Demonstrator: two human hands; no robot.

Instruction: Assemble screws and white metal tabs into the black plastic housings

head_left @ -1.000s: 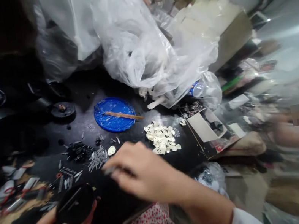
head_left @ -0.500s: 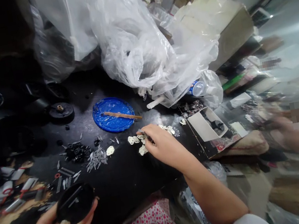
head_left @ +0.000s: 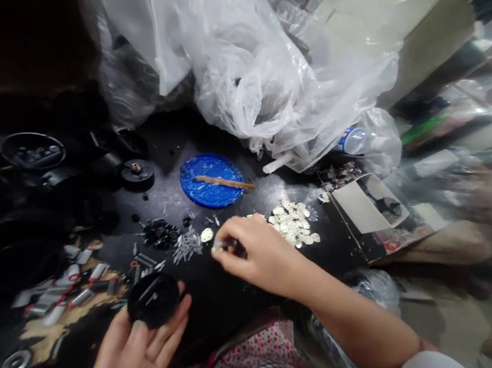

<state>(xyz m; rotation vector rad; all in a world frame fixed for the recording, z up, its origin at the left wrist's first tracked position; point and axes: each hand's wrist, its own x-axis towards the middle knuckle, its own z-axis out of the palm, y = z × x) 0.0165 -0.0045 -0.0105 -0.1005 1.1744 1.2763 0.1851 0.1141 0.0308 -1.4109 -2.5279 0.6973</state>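
A round black part rests in my left hand, thumb and fingers around its edge. My right hand is pinched, with something small and pale at its fingertips that I cannot make out. It hovers over the black table, left of a pile of cream-coloured plates. One more cream plate lies just left of its fingertips, beside grey pins and small black pieces. Behind them sits a blue lid smeared with a paste, a brown stick across it.
Clear plastic bags heap up at the back. An open white box stands at the right. Metal cylinders and springs lie at the left, near round black housings. A person's blurred arm shows at the far right.
My right hand has moved from the cream plates toward my left hand, uncovering more of the pile. The whole view has shifted, so the table's things appear farther right.
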